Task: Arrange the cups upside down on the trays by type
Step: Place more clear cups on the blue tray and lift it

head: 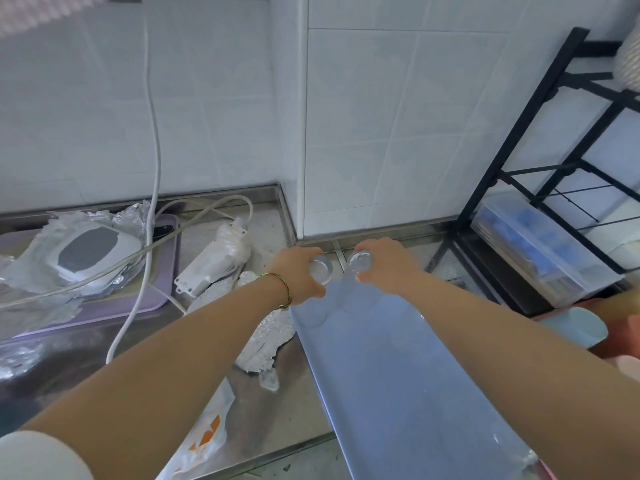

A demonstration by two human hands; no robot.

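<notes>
each hand's grip is wrapped round a clear glass, left hand (298, 271) on the left glass (320, 270), right hand (384, 263) on the right glass (358, 265), both base-up over the blue tray's (398, 358) far end, side by side.

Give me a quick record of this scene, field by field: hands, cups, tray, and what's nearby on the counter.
left hand: grips clear glass cup, base up
right hand: grips second clear glass cup, base up
blue tray: both cups at its far end
purple tray: left, holds a foil-wrapped appliance
black rack: right, against the tiled wall
</notes>
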